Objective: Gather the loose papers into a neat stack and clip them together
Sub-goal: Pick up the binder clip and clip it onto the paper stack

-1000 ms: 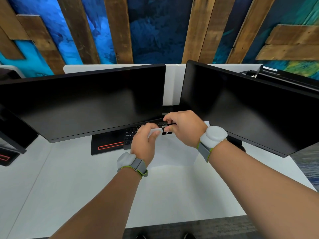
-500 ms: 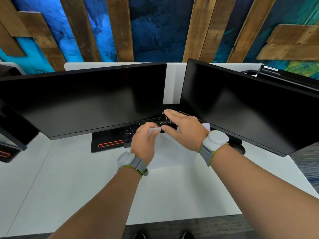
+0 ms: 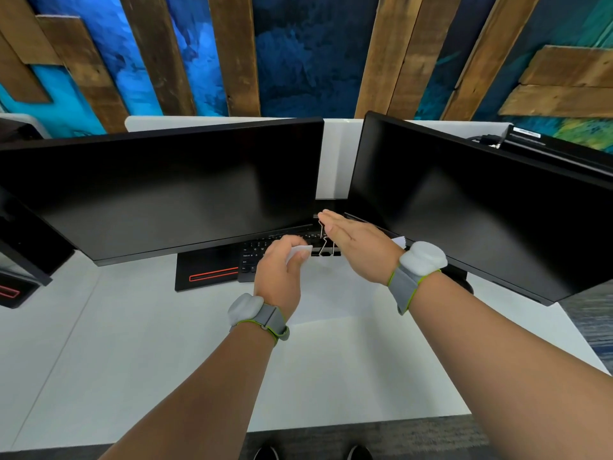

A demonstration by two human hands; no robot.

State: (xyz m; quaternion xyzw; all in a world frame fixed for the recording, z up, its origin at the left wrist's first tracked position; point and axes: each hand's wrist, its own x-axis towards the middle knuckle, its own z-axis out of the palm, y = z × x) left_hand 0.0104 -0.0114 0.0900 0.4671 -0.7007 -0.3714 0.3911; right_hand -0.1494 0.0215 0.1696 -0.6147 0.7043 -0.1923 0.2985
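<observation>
A stack of white papers lies on the white desk in front of the keyboard. A black binder clip with silver wire handles sits on the stack's far edge; one handle stands up. My left hand pinches the far left part of the paper stack beside the clip. My right hand hovers flat with its fingers stretched out, just right of the clip and apart from it.
Two dark monitors hang low over the back of the desk. A black keyboard lies under them, partly hidden. A black monitor base with a red line sits to the left. The white desk ends at a front edge.
My right hand has let go of the binder clip and opened flat, lifting away to the right. The clip stays on the paper edge. My left hand has kept its hold.
</observation>
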